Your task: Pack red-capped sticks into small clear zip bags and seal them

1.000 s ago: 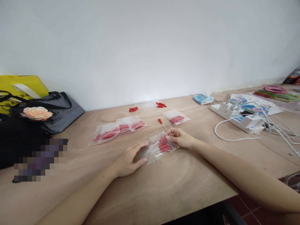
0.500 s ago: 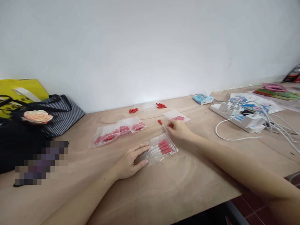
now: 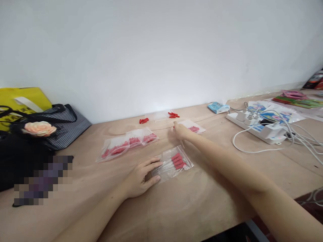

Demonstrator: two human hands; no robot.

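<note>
Wooden tabletop (image 3: 121,215): runs to pale wall (image 3: 161,60) at 12 o'clock.
Zip bag (image 3: 168,174): lies flat at centre, with red-ended droppers (image 3: 178,161) inside.
Left hand (image 3: 137,178): touches zip bag's 9 o'clock end, with thumb and fingers wide apart.
Right hand (image 3: 180,131): sits at zip bag's 12 o'clock; too hidden to judge any hold.
Handling: likely light, slick film; probably fragile droppers, best taken by red ends.

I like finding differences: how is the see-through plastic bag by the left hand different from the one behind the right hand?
The near bag touches the left hand; the far bag is partly hidden by the right hand. The near bag looks clearer, the far bag cloudier. Both show long red pieces inside.
</note>
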